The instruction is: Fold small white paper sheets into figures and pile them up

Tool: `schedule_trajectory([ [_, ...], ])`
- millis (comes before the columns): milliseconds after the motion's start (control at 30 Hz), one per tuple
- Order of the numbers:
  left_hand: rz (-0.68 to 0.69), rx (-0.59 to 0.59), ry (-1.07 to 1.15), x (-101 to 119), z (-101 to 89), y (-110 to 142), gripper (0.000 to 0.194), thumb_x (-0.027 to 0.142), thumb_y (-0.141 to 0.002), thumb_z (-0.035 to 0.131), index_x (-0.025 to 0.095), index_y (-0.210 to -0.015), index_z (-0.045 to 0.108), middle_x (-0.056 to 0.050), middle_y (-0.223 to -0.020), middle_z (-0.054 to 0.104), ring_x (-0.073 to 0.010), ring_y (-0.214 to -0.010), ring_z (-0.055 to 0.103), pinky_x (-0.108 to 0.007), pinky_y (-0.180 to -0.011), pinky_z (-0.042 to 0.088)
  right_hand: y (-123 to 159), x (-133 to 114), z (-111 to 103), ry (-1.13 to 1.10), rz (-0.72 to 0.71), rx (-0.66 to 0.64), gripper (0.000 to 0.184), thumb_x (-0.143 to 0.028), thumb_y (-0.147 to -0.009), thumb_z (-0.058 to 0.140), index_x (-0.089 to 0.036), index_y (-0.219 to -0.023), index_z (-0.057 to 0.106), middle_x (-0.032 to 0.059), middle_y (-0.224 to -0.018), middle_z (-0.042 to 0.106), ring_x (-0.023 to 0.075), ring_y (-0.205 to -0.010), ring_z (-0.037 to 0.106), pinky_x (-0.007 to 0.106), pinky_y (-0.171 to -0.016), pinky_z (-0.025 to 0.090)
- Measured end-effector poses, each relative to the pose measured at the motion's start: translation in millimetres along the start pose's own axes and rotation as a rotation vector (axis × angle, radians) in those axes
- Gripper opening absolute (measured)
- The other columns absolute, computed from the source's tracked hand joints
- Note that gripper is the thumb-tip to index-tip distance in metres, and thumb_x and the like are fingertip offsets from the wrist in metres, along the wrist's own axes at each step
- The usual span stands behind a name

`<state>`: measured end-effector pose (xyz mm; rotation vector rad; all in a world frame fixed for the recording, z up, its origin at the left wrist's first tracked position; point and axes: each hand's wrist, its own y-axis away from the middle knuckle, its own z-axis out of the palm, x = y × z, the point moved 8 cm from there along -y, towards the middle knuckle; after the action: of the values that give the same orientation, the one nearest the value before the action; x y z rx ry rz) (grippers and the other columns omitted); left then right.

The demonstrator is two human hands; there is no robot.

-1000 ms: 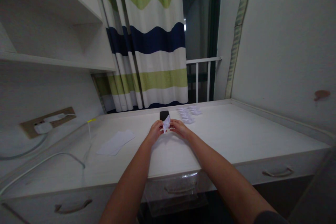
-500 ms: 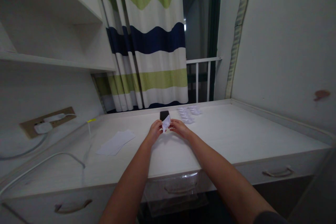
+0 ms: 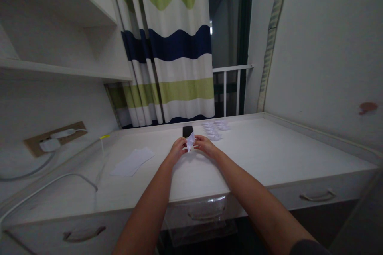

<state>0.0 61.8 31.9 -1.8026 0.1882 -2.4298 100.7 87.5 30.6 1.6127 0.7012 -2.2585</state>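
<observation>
The folded paper (image 3: 190, 142) is pinched at its sides between the left hand (image 3: 177, 149) and the right hand (image 3: 206, 146), apparently just above the table (image 3: 275, 151), past the middle toward its far edge. It looks light, thin and easily crushed, so a gentle hold along its creased edges should suit it best. Loose sheets (image 3: 131, 163) lie toward the table's left end, while a dark flat object (image 3: 187, 131) and white paper folds (image 3: 213, 132) sit near the far edge, before a striped curtain (image 3: 185, 67).
</observation>
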Motion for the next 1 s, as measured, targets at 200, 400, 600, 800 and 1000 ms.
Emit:
schedule_trajectory([
  [200,0.014,0.042,-0.003,2.5,-1.4,1.5,0.014,0.022,-0.056,0.057,0.017,-0.064,0.046,0.002,-0.065,0.051,-0.0097,-0.059,0.048,-0.020,-0.050,0.039,-2.8,4.2,2.1,-0.015,-0.002,-0.035,0.027,-0.011,-0.051,0.060,-0.018,-0.077,0.058,0.0001,-0.073,0.059,0.0111,-0.068,0.054,0.024,-0.064,0.040],
  [400,0.048,0.051,-0.005,4.3,-2.5,-0.3,0.014,0.023,-0.055,0.057,0.018,-0.061,0.045,0.003,-0.062,0.047,-0.0090,-0.058,0.046,-0.020,-0.052,0.038,-5.2,5.9,3.1,-0.001,-0.012,-0.042,0.025,-0.015,-0.053,0.062,-0.017,-0.078,0.057,0.0015,-0.075,0.060,0.0130,-0.071,0.056,0.028,-0.069,0.041],
  [600,0.049,0.051,-0.020,3.2,-3.8,-1.7,0.015,0.024,-0.054,0.057,0.018,-0.060,0.045,0.003,-0.059,0.046,-0.0087,-0.056,0.044,-0.019,-0.051,0.038,-4.8,5.1,3.8,-0.020,-0.013,-0.050,0.025,-0.016,-0.053,0.062,-0.018,-0.077,0.057,0.0013,-0.076,0.060,0.0125,-0.072,0.056,0.027,-0.070,0.041],
  [800,0.013,0.040,-0.020,-1.3,-5.5,-3.7,0.016,0.025,-0.055,0.058,0.018,-0.063,0.047,0.002,-0.061,0.049,-0.0090,-0.056,0.046,-0.019,-0.049,0.037,-0.8,2.3,0.3,-0.014,0.007,-0.010,0.028,-0.022,-0.053,0.066,-0.018,-0.079,0.058,0.0013,-0.075,0.060,0.0123,-0.071,0.055,0.026,-0.068,0.042],
  [1000,-0.041,0.063,-0.026,-4.7,-8.4,-4.5,0.016,0.026,-0.055,0.058,0.018,-0.066,0.049,0.001,-0.064,0.053,-0.0101,-0.058,0.049,-0.020,-0.049,0.039,-0.8,-8.3,-15.1,0.059,-0.066,0.139,0.028,-0.037,-0.056,0.067,-0.019,-0.077,0.059,0.0000,-0.070,0.059,0.0109,-0.064,0.054,0.025,-0.060,0.040],
])
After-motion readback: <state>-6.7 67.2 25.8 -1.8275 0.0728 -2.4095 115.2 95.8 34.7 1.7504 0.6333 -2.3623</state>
